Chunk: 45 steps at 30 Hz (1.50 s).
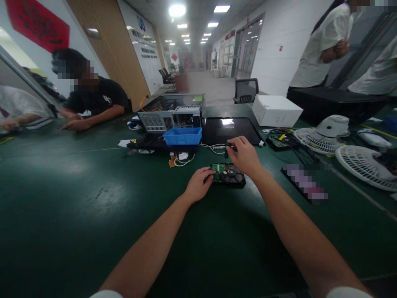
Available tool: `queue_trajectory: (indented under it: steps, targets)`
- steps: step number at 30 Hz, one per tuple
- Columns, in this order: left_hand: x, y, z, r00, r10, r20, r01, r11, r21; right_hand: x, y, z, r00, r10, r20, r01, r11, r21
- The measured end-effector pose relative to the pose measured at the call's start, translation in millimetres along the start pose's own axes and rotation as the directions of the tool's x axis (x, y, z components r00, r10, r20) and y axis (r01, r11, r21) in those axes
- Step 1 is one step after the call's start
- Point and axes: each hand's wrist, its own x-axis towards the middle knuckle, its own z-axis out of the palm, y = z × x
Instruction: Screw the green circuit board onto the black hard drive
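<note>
A black hard drive with a green circuit board (pixel 230 175) lies on the green table, in front of the blue tray. My left hand (pixel 199 183) grips its left end, fingertips over the green board. Above the drive, my right hand (pixel 243 154) holds a small dark screwdriver (pixel 226 152) upright between thumb and fingers. The screwdriver's shaft points down at the upper edge of the drive; whether its tip sits in a screw is too small to tell.
Behind the drive are a blue tray (pixel 182 136), an open computer case (pixel 170 114) and a flat black screen (pixel 232 129). A phone (pixel 305 184), white fan parts (pixel 322 134) and a white box (pixel 276 111) are to the right. Other people are at left and right.
</note>
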Motion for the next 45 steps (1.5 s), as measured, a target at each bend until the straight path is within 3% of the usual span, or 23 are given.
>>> queue_trajectory:
  steps: [11, 18, 29, 40, 45]
  targets:
    - [-0.1, 1.0, -0.3, 1.000, -0.009, 0.000, 0.009, 1.000, 0.001, -1.7, 9.4, 7.1, 1.000, -0.011, -0.015, 0.012, 0.998, 0.065]
    - [-0.5, 6.2, -5.0, 0.999, -0.030, 0.032, 0.030, 1.000, 0.000, -2.3, 14.8, 11.6, 0.996, 0.049, -0.074, -0.042, 0.995, 0.091]
    - [0.0, 3.1, -1.7, 1.000, -0.017, 0.011, 0.017, 1.000, 0.000, -1.7, 6.1, 3.7, 0.999, 0.013, -0.039, -0.016, 0.997, -0.072]
    - [-0.7, 9.0, -6.4, 0.999, -0.036, 0.019, 0.036, 0.999, 0.012, -1.2, 6.1, 4.5, 0.999, 0.037, -0.038, -0.039, 0.999, -0.028]
    - [-0.9, 6.0, -3.9, 0.999, -0.034, 0.019, 0.034, 0.999, 0.005, -1.3, 2.0, 1.2, 0.999, 0.042, -0.026, -0.044, 0.993, -0.106]
